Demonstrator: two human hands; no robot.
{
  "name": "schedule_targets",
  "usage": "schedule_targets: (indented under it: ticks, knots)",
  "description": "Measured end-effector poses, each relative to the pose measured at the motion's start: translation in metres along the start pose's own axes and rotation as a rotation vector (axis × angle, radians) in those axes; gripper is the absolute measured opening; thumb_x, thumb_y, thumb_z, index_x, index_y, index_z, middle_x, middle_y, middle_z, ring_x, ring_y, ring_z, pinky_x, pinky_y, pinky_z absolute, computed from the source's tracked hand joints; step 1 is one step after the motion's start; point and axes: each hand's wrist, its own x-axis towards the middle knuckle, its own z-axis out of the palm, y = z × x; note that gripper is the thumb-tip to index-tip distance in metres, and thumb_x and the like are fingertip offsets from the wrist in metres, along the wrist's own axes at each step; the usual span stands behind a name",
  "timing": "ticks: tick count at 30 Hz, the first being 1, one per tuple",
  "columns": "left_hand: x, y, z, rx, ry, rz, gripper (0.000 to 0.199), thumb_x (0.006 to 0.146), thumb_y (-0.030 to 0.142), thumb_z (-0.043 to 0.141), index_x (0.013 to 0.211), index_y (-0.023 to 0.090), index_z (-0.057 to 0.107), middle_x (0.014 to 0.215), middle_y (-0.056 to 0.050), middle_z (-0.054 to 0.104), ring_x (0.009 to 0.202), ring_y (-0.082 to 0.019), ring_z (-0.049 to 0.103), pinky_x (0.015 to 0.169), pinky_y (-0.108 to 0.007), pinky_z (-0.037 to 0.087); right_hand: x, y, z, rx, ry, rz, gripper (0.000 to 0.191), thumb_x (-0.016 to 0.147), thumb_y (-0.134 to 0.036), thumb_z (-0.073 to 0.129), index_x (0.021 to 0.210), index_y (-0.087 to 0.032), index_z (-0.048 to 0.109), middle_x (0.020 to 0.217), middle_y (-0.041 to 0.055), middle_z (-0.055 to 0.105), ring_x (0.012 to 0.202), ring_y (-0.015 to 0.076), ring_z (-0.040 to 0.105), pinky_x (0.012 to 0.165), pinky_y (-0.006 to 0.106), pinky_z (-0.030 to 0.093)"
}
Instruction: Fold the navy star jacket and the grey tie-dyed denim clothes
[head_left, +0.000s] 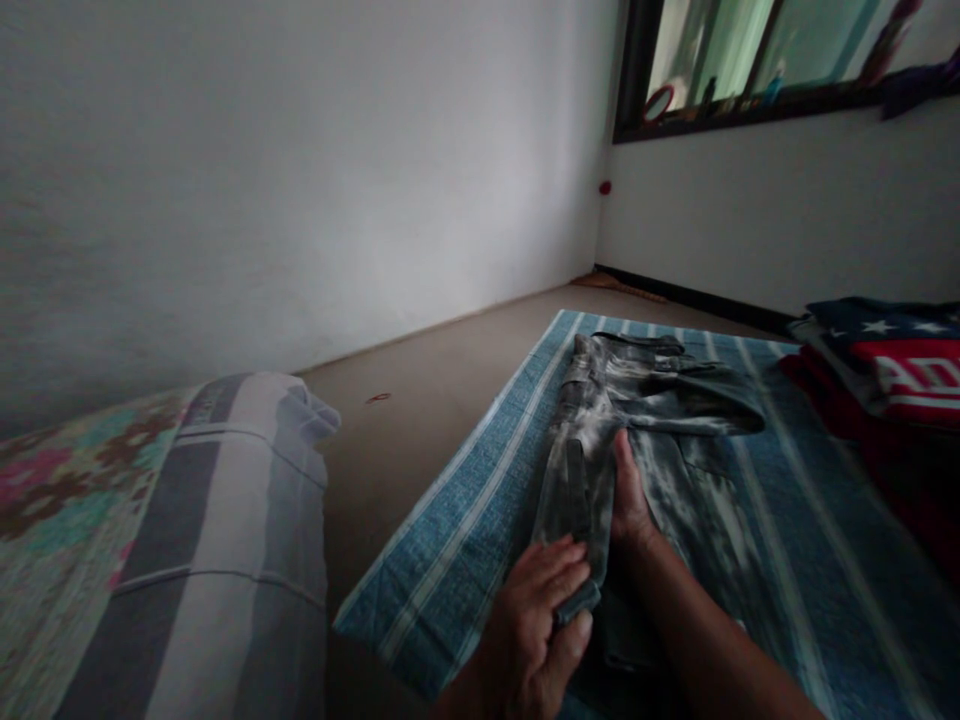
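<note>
A mottled grey-and-white jacket (592, 400) lies partly folded on a blue striped cloth (450, 520). One long narrow part, apparently a sleeve, runs toward me. My left hand (536, 610) is closed on its near end, fingers on top and thumb at the lower edge. Against the right side of that part rests my right hand (634, 495), with one digit, likely the thumb, pointing away from me. The other fingers of this hand are hidden by the cloth, so their grip does not show.
Folded clothes (907, 370) in red and navy are stacked at the right. To the left is a thick rolled bundle of striped and flowered bedding (247, 520). Bare floor (420, 410) runs along the white wall. A window (750, 60) is at upper right.
</note>
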Motion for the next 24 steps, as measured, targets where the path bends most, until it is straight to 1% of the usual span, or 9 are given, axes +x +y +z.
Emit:
schedule_targets:
  ticks: [7,12,15,17,20,24]
  knots:
    - [0.000,-0.001,0.003,0.042,0.018,0.044,0.038,0.093,0.028,0.047,0.130,0.021,0.054,0.132,-0.008,0.059,0.129,-0.024,0.049,0.112,-0.047,0.036,-0.024,0.015,0.006,0.086,0.060,0.218,0.070,0.090,-0.071,0.030,0.089,-0.013,0.070,0.081,0.0134,0.072,0.086,0.0272,0.069,0.075,0.040,0.057]
    - [-0.001,-0.002,0.007,0.083,0.034,0.042,0.036,0.094,0.027,0.045,0.128,0.020,0.055,0.133,-0.010,0.058,0.129,-0.025,0.048,0.112,-0.049,0.035,-0.045,0.031,0.009,0.059,0.028,0.338,0.069,0.090,-0.071,0.029,0.091,-0.015,0.069,0.077,0.0112,0.071,0.081,0.0259,0.069,0.071,0.038,0.057]
    - [-0.002,-0.005,0.008,0.082,0.048,0.057,0.037,0.094,0.027,0.046,0.129,0.020,0.054,0.133,-0.009,0.058,0.129,-0.025,0.048,0.113,-0.049,0.035,-0.051,0.036,0.011,0.043,0.008,0.345,0.067,0.090,-0.070,0.032,0.092,-0.015,0.069,0.074,0.0106,0.071,0.078,0.0259,0.069,0.070,0.038,0.056]
    - [-0.003,-0.007,0.009,0.082,0.052,0.081,0.038,0.094,0.026,0.045,0.131,0.020,0.052,0.134,-0.009,0.057,0.130,-0.024,0.047,0.113,-0.049,0.034,-0.049,0.035,0.013,0.070,0.023,0.349,0.067,0.090,-0.070,0.031,0.093,-0.014,0.069,0.073,0.0106,0.071,0.077,0.0259,0.069,0.071,0.038,0.056]
    - [-0.004,-0.009,0.009,0.101,0.054,0.111,0.038,0.095,0.025,0.044,0.131,0.018,0.051,0.135,-0.010,0.057,0.131,-0.024,0.046,0.113,-0.049,0.034,-0.041,0.027,0.014,0.132,0.061,0.334,0.067,0.092,-0.068,0.029,0.095,-0.015,0.069,0.074,0.0098,0.071,0.077,0.0253,0.069,0.072,0.038,0.056]
    - [-0.003,-0.004,0.006,0.120,0.048,0.102,0.037,0.095,0.028,0.044,0.130,0.019,0.052,0.133,-0.010,0.058,0.129,-0.024,0.049,0.112,-0.048,0.036,-0.027,0.016,0.011,0.138,0.079,0.288,0.067,0.092,-0.067,0.029,0.098,-0.015,0.069,0.078,0.0103,0.072,0.079,0.0260,0.069,0.074,0.040,0.055]
